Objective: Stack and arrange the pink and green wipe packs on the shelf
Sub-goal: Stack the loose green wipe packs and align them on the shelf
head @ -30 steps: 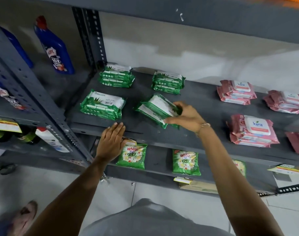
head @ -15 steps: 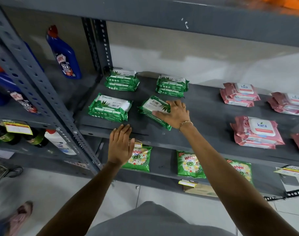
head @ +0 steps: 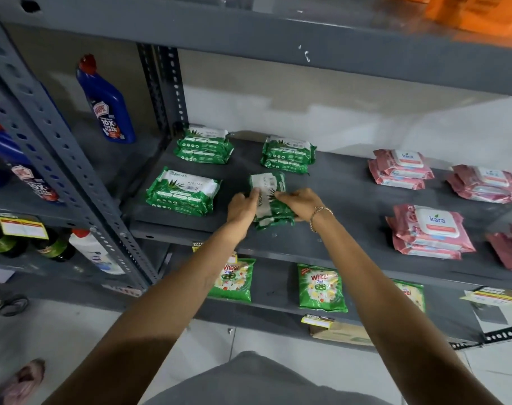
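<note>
On the grey shelf (head: 330, 188), my left hand (head: 241, 207) and my right hand (head: 297, 201) both grip a small stack of green wipe packs (head: 268, 187), turned lengthwise near the front edge. Left of it lies another green stack (head: 182, 190). Two more green stacks sit at the back, one at the left (head: 203, 146) and one to its right (head: 288, 153). Pink wipe packs fill the right side: a back stack (head: 400, 171), a far-right stack (head: 485, 184) and a front stack (head: 430, 229). More pink packs (head: 508, 248) are cut off by the frame's right edge.
A grey upright post (head: 59, 159) stands to the left, with blue cleaner bottles (head: 107, 103) behind it. The shelf below holds green detergent pouches (head: 322, 287) and a cardboard box (head: 339, 333). Another shelf board (head: 278, 45) runs overhead.
My left hand has come up from the shelf's front edge and joined the right on the green stack. The stack has turned from slanted to lengthwise.
</note>
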Motion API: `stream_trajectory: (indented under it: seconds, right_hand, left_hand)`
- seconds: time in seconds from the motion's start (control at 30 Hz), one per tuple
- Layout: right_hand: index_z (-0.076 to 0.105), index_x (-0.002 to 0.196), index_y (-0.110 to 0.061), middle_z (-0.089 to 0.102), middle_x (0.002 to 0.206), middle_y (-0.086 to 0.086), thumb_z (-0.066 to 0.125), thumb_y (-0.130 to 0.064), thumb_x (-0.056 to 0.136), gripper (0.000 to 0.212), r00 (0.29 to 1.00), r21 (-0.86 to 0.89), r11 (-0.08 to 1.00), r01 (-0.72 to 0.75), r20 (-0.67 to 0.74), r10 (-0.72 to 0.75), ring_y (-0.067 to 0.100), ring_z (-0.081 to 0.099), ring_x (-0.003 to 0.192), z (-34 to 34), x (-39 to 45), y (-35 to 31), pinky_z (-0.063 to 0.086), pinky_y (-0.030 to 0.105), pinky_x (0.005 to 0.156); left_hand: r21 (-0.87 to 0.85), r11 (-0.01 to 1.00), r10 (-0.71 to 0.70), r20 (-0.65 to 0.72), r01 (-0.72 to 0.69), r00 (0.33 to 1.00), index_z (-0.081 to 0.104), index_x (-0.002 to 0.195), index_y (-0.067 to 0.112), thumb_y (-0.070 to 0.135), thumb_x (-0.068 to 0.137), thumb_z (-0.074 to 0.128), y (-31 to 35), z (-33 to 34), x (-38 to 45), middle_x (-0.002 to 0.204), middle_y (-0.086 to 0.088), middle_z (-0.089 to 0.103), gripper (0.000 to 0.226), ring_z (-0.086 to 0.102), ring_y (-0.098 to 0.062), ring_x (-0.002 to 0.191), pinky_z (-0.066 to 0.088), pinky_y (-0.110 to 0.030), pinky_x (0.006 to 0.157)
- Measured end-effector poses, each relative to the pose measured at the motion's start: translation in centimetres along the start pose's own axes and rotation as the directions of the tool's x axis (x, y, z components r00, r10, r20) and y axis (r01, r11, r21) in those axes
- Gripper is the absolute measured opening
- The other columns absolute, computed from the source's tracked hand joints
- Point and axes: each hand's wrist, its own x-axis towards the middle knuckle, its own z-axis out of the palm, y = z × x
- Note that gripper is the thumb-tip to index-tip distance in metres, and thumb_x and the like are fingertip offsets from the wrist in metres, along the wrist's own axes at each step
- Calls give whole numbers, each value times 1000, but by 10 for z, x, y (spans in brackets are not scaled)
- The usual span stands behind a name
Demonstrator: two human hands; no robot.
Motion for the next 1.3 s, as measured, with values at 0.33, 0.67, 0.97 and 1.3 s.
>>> stream_trajectory:
  seconds: [0.33,0.67,0.97,1.3]
  right_hand:
    - [34,130,-2,38,124,13,54,-59,79,79,997,-318,948,-33,-81,7,31,53,114,-22,-14,-3,50,41,94]
    - [49,131,1,63,119,18,54,-50,87,68,999,-5,1000,20,39,-20,29,58,113,-30,11,3,43,45,104]
    - [48,133,-5,58,132,14,57,-63,78,80,994,201,974,-108,-14,113,16,55,84,-20,-7,37,54,37,88]
    - [50,111,-2,56,58,2,68,-27,81,43,977,603,773,-199,58,207,3,46,28,-23,-10,41,43,18,40]
  left_hand:
    - [72,985,156,29,-158,987,51,125,3,53,90,47,11,5,0,124,-14,55,61,55,-28,109,50,-39,87]
    - [-142,965,-233,-86,219,969,19,140,-5,48,92,45,0,25,-25,147,-20,21,76,35,-34,130,38,-36,99]
    - [-112,989,-91,89,100,992,29,144,0,57,86,52,0,-3,9,150,-16,34,85,36,-33,135,35,-38,103]
    - [-112,989,-73,179,94,981,36,138,0,49,83,61,7,-5,20,144,-13,41,77,44,-30,125,41,-43,102]
